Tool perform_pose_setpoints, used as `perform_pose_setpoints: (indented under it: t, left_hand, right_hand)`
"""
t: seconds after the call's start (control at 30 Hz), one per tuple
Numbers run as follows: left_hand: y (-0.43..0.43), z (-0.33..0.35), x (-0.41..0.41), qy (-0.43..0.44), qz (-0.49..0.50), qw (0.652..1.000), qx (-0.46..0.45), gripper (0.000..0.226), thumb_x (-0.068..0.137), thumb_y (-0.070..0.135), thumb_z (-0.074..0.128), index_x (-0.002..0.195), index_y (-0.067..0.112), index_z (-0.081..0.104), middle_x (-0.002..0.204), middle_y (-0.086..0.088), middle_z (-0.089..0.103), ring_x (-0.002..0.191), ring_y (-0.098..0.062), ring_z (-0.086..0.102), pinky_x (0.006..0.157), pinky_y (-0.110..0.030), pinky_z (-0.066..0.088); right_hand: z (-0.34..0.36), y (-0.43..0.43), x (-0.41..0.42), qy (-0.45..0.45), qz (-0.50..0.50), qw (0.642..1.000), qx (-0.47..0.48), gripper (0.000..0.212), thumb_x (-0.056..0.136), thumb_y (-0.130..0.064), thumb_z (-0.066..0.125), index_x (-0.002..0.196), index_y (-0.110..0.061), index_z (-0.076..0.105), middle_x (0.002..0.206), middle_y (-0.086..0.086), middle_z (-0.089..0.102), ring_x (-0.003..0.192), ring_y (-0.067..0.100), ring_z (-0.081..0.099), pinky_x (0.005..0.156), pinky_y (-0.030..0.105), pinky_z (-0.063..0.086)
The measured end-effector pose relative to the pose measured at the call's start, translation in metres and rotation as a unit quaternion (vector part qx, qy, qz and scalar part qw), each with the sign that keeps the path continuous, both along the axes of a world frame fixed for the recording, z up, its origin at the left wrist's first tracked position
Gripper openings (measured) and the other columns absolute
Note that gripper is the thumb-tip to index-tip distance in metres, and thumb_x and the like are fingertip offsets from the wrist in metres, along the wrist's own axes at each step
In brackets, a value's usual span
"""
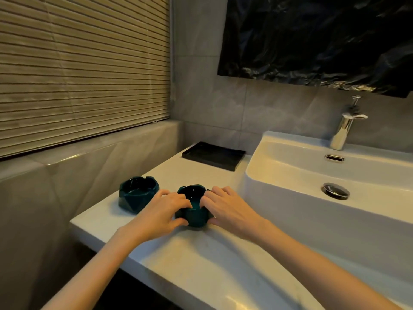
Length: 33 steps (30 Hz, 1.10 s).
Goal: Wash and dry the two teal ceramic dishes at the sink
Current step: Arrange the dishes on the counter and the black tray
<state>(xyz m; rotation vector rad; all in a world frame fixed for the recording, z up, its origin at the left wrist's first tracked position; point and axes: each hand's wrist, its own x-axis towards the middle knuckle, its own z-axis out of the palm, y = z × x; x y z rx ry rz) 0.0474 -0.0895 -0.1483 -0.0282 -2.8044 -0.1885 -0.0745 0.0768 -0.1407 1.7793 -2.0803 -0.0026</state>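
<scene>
Two teal faceted ceramic dishes stand on the white counter (201, 260), left of the sink (290, 166). The left dish (137, 194) stands alone and untouched. The right dish (194, 211) sits between my hands: my left hand (164, 211) grips its left side and my right hand (225, 206) grips its right side, fingers curled over the rim. The dish rests on the counter, its sides partly hidden by my fingers.
A black tray (213, 155) lies at the back of the counter. The white basin has a chrome faucet (344, 130), an overflow slot (334, 157) and a drain plug (335, 190). A window blind (82, 63) covers the left wall; a dark sheet (317, 36) hangs above.
</scene>
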Motion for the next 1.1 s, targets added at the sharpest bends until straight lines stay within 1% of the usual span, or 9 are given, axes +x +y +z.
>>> perform_pose_setpoints:
  t: [0.2,0.27,0.4,0.57,0.63,0.73,0.87,1.0,1.1]
  left_hand:
    - [-0.005,-0.017,-0.002,0.016,0.004,0.998,0.053,0.041,0.081,0.052,0.053,0.111,0.026,0.061,0.101,0.015,0.057,0.102,-0.007,0.050,0.101,-0.023,0.024]
    - [-0.006,-0.019,-0.003,0.016,-0.004,0.997,0.075,0.047,0.076,0.055,0.048,0.108,0.024,0.063,0.102,0.011,0.061,0.099,-0.010,0.053,0.099,-0.031,0.035]
    - [-0.004,-0.025,-0.004,0.031,-0.001,0.993,0.116,0.035,0.077,0.031,0.070,0.111,0.023,0.064,0.105,0.008,0.064,0.099,-0.012,0.056,0.091,-0.039,0.045]
    - [0.010,-0.025,0.006,0.042,0.034,0.981,0.187,0.055,0.077,0.022,0.076,0.125,0.034,0.053,0.132,0.017,0.045,0.124,0.003,0.036,0.104,-0.009,0.022]
    - [0.014,-0.024,0.009,0.059,0.065,0.974,0.208,0.057,0.079,0.028,0.074,0.131,0.033,0.051,0.142,0.019,0.037,0.132,0.002,0.029,0.107,-0.011,0.018]
    - [0.019,-0.014,0.016,0.100,0.130,0.940,0.299,0.055,0.085,0.028,0.065,0.135,0.035,0.045,0.144,0.019,0.037,0.133,0.001,0.032,0.109,-0.022,0.026]
    - [0.030,0.011,0.026,0.056,0.210,0.895,0.390,0.050,0.090,0.026,0.058,0.136,0.035,0.042,0.134,0.019,0.049,0.121,0.002,0.045,0.100,-0.023,0.037]
    - [0.043,0.034,0.032,0.013,0.273,0.833,0.481,0.040,0.093,0.017,0.056,0.132,0.024,0.049,0.116,0.013,0.060,0.111,-0.004,0.055,0.098,-0.029,0.045]
    - [0.054,0.046,0.042,-0.023,0.339,0.793,0.506,0.035,0.093,0.019,0.055,0.128,0.023,0.053,0.114,0.003,0.063,0.107,-0.013,0.059,0.088,-0.023,0.046]
  right_hand:
    - [-0.003,-0.003,-0.005,-0.007,0.010,1.000,0.010,0.024,0.083,-0.021,0.065,0.102,-0.014,0.053,0.103,0.000,0.056,0.093,0.021,0.049,0.076,0.033,0.038]
    - [-0.004,-0.004,-0.007,-0.014,0.011,1.000,0.006,0.025,0.079,-0.019,0.068,0.099,-0.015,0.054,0.099,0.000,0.057,0.089,0.022,0.050,0.071,0.032,0.037]
    - [-0.012,-0.004,-0.016,-0.041,0.019,0.999,0.001,0.027,0.080,-0.022,0.067,0.102,-0.017,0.053,0.102,-0.002,0.055,0.091,0.020,0.049,0.070,0.033,0.040]
    - [-0.010,0.001,-0.019,-0.156,0.038,0.987,0.006,0.028,0.089,-0.029,0.058,0.113,-0.016,0.055,0.113,-0.001,0.051,0.100,0.018,0.043,0.079,0.034,0.042]
    - [-0.007,0.005,-0.019,-0.197,0.038,0.980,0.011,0.035,0.092,-0.034,0.054,0.123,-0.018,0.053,0.119,-0.003,0.049,0.104,0.015,0.042,0.083,0.031,0.041]
    - [0.004,0.015,-0.020,-0.257,0.025,0.966,0.017,0.042,0.096,-0.037,0.049,0.135,-0.022,0.046,0.132,-0.007,0.042,0.113,0.012,0.042,0.088,0.028,0.041]
    - [0.029,0.031,-0.019,-0.336,0.002,0.942,0.013,0.040,0.096,-0.037,0.048,0.134,-0.026,0.045,0.132,-0.009,0.043,0.114,0.011,0.047,0.085,0.032,0.049]
    - [0.056,0.046,-0.009,-0.425,-0.046,0.904,0.017,0.034,0.097,-0.034,0.048,0.130,-0.028,0.049,0.126,-0.013,0.048,0.105,0.006,0.052,0.083,0.029,0.048]
    - [0.073,0.056,-0.002,-0.508,-0.085,0.857,0.000,0.028,0.096,-0.028,0.051,0.123,-0.027,0.056,0.117,-0.013,0.056,0.090,0.004,0.055,0.080,0.021,0.045]
